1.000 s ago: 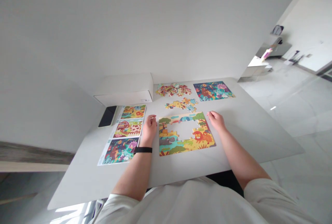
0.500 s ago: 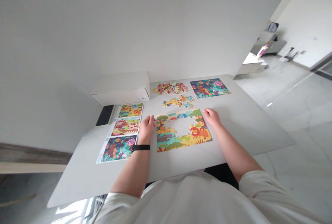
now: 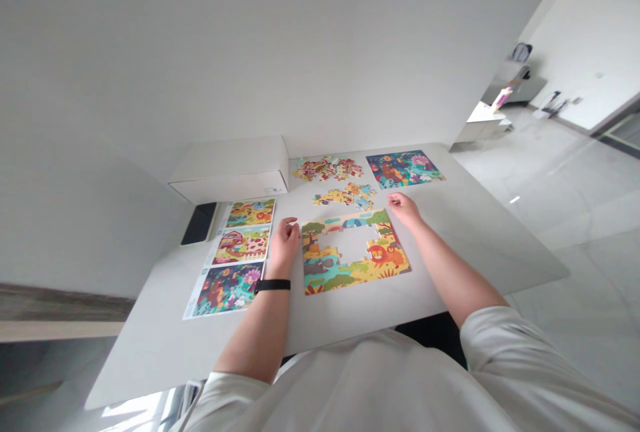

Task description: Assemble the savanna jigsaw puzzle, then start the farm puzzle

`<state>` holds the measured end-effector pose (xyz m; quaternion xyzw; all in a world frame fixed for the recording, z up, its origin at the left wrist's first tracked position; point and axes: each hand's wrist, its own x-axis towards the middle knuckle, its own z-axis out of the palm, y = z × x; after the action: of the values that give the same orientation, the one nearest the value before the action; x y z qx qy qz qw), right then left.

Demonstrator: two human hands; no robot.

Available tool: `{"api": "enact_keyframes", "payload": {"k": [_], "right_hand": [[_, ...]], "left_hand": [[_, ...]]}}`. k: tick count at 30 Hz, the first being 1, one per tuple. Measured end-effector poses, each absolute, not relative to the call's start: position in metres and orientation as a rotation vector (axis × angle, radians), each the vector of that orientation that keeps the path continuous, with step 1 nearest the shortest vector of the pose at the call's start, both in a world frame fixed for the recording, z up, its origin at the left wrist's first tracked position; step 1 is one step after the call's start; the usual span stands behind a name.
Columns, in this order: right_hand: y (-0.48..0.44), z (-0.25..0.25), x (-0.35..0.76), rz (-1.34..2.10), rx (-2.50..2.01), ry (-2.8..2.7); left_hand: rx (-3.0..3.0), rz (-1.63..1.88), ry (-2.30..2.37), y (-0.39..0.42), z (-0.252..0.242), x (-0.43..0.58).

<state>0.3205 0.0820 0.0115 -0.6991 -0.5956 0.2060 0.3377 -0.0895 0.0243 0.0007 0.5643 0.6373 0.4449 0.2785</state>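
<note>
Centrally, one jigsaw (image 3: 333, 281) with an unfilled middle lies on the table (image 3: 480, 239) between two hands; beyond it are two heaps of loose pieces (image 3: 327, 169) and one dark-blue picture (image 3: 404, 169). Just beside the jigsaw's left edge is the left hand (image 3: 287, 239), fingers curled; the right hand (image 3: 404, 209), fingers bent inward, is near the far right corner, its forearm slanting. Whether either hand's fingertips meet, I cannot tell.
</note>
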Motion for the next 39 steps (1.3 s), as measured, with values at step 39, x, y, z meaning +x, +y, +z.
{"api": "enact_keyframes", "payload": {"k": [39], "right_hand": [[0.179,0.015,0.180,0.324,-1.586,-2.376]], "left_hand": [[1.470,1.037,1.837,0.023,0.007,-0.083]]}}
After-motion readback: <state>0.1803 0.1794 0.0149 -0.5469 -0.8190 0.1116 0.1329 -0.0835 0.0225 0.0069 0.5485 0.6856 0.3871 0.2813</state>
